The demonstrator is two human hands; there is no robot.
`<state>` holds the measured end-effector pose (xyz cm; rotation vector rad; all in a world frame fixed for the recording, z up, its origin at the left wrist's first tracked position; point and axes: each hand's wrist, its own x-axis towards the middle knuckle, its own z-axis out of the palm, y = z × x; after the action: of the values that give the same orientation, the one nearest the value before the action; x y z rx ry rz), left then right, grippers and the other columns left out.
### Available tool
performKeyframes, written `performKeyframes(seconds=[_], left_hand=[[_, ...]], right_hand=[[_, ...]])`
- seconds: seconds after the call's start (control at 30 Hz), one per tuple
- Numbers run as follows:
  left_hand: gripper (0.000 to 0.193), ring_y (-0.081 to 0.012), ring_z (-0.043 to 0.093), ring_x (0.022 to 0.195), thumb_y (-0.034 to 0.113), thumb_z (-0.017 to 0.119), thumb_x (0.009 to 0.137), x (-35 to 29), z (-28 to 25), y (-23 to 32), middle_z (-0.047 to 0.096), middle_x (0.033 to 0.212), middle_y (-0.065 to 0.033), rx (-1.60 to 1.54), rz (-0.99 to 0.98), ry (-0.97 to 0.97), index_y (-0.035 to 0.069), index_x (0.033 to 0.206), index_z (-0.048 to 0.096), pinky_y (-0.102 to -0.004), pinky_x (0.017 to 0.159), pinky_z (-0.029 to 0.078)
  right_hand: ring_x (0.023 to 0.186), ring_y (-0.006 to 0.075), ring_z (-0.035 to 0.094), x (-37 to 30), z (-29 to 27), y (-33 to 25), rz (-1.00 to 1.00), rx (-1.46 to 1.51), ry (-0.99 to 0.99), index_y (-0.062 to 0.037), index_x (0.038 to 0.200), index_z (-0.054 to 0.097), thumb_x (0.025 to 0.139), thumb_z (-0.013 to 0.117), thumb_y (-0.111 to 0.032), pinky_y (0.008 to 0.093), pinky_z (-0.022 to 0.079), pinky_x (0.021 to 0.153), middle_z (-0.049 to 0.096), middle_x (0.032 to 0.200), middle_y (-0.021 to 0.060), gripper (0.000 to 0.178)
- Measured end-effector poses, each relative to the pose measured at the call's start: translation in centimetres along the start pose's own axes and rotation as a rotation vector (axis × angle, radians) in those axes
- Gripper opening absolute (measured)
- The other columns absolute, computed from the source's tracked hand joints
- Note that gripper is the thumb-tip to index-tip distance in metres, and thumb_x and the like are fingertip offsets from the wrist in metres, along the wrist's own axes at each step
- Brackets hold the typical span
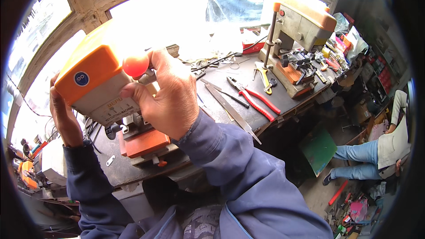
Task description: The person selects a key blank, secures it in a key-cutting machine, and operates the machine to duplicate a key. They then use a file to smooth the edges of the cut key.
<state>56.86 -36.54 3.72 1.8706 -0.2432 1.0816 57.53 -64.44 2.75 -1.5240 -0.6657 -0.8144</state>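
Observation:
A key cutting machine (102, 95) with an orange cover and a grey body stands on the dark bench before me. My left hand (64, 113) lies along the left side of its housing, fingers stretched upward and partly hidden by the cover. At the other side, my right hand (170, 90) has thumb and fingers closed round the grey lever beside a red ball knob (136, 65). That hand hides much of the lever. Below the housing sit the clamp parts (133, 123) over an orange-red base (144, 143). A small silver key-shaped piece (110, 160) lies left of the base.
Red-handled pliers (256, 101), a long flat file (230, 108) and yellow-handled pliers (264, 79) lie to the right. Beyond them stands a second key machine (301, 26). A person in jeans (361, 161) is at far right, near a green panel (318, 149).

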Motion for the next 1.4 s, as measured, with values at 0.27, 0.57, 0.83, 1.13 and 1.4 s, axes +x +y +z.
performKeyframes(seconds=[0.27, 0.57, 0.83, 1.13, 1.4], left_hand=[[0.077, -0.0263, 0.058, 0.134, 0.074, 0.036, 0.105, 0.0, -0.1, 0.7, 0.065, 0.134, -0.012, 0.048, -0.025, -0.023, 0.009, 0.141, 0.058, -0.0535, 0.118, 0.037], [0.074, -0.0212, 0.063, 0.117, 0.072, 0.035, 0.107, 0.6, 0.0, 0.9, 0.066, 0.12, -0.0111, 0.092, 0.033, -0.06, 0.008, 0.132, 0.061, -0.0417, 0.103, 0.048], [0.08, -0.0105, 0.052, 0.083, 0.076, 0.037, 0.105, -0.4, 1.2, 2.6, 0.064, 0.1, -0.0044, 0.096, 0.089, -0.031, 0.004, 0.123, 0.065, -0.0279, 0.077, 0.041], [0.058, -0.0182, 0.056, 0.088, 0.057, 0.051, 0.109, 0.5, 0.7, 2.9, 0.06, 0.091, -0.0076, -0.006, 0.127, -0.029, 0.001, 0.114, 0.062, -0.0335, 0.081, 0.047], [0.076, -0.0266, 0.055, 0.094, 0.075, 0.049, 0.102, -0.3, 0.5, 3.6, 0.063, 0.096, -0.0125, -0.057, 0.133, -0.021, 0.001, 0.111, 0.064, -0.0428, 0.092, 0.046]], right_hand=[[0.086, 0.0347, 0.075, 0.2, -0.3, 0.1, -0.03, -0.017, -0.016, -0.0068, 0.112, 0.067, 0.078, 0.093, -0.013, 0.0403, 0.058, 0.076, 0.075, 0.092, 0.0141, 0.043], [0.085, 0.0242, 0.075, 0.7, -1.1, 0.2, -0.075, -0.146, -0.108, -0.0045, 0.113, 0.066, 0.081, 0.091, -0.01, 0.0359, 0.059, 0.079, 0.076, 0.094, 0.0092, 0.041], [0.077, 0.0282, 0.078, 0.6, -0.2, 0.4, 0.0, -0.046, -0.079, -0.0068, 0.113, 0.067, 0.084, 0.089, -0.014, 0.0357, 0.06, 0.066, 0.077, 0.093, 0.013, 0.036], [0.087, 0.0171, 0.068, 1.3, -1.6, 0.1, -0.043, -0.115, -0.191, -0.0012, 0.099, 0.071, 0.081, 0.089, 0.001, 0.0327, 0.053, 0.086, 0.073, 0.092, 0.0041, 0.026], [0.095, 0.0159, 0.07, 0.5, -1.4, 0.5, 0.032, -0.004, -0.153, -0.001, 0.105, 0.07, 0.087, 0.087, -0.002, 0.0321, 0.053, 0.092, 0.075, 0.094, 0.005, 0.026]])
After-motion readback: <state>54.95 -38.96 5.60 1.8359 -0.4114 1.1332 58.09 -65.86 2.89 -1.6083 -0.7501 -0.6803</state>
